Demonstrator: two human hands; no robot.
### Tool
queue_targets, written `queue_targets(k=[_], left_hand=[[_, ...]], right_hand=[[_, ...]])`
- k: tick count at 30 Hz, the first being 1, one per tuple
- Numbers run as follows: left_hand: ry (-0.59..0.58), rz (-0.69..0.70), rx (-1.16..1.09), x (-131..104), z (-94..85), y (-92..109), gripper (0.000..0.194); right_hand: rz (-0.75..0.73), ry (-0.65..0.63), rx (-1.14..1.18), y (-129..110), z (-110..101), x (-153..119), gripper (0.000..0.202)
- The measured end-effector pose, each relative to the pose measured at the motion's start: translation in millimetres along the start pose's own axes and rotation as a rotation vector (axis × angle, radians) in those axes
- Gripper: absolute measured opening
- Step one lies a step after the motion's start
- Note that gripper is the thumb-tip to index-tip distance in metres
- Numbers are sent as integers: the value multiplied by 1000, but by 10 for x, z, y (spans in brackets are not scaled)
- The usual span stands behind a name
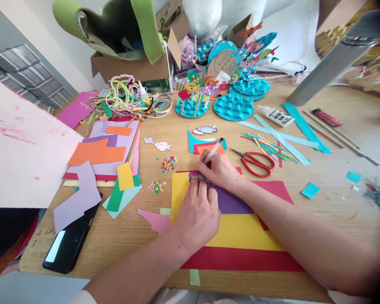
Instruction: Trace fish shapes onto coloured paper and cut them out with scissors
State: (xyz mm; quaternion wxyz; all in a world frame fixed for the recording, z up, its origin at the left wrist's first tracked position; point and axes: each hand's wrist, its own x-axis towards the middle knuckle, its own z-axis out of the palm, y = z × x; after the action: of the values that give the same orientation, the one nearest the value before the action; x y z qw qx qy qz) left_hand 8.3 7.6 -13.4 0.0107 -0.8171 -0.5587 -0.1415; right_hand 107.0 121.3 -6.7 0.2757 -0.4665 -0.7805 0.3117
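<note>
Fish cutout (195,177), small and grey, lies on the purple paper (234,200) near its upper left end, partly hidden by fingers. From my end, the likeliest trouble is a slip: the left hand (198,211) bears on it with bent fingertips only, and a sideways push from the pen (213,152) could turn or shift it. Loose layers add to that risk, as I judge it; the purple paper overlaps the yellow paper (243,236), with red paper (240,259) showing below, and a dragging wrist could slide one over another. Too hard a press might crease the cutout. The scissors (259,164) lie with their handles beyond the right forearm, a possible snag if that arm swings outward. Dots (169,164) in loose piles left of the papers could scatter under a sweep of the left hand. As for position: cutout just ahead of the left fingertips, partly under them, and just beside the right hand (220,169). Right grip is closed around the pen, which slants up and away; its tip I cannot make out. Left fingers press down, close together; whether they also pinch anything, I cannot tell, the thumb being out of sight.
</note>
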Motion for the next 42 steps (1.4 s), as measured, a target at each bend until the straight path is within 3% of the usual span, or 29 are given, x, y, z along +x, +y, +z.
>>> queue_targets(k=[42], left_hand=[[47, 14, 44, 39, 5, -49, 12]], right_hand=[[31, 1, -82, 25, -26, 3, 12]])
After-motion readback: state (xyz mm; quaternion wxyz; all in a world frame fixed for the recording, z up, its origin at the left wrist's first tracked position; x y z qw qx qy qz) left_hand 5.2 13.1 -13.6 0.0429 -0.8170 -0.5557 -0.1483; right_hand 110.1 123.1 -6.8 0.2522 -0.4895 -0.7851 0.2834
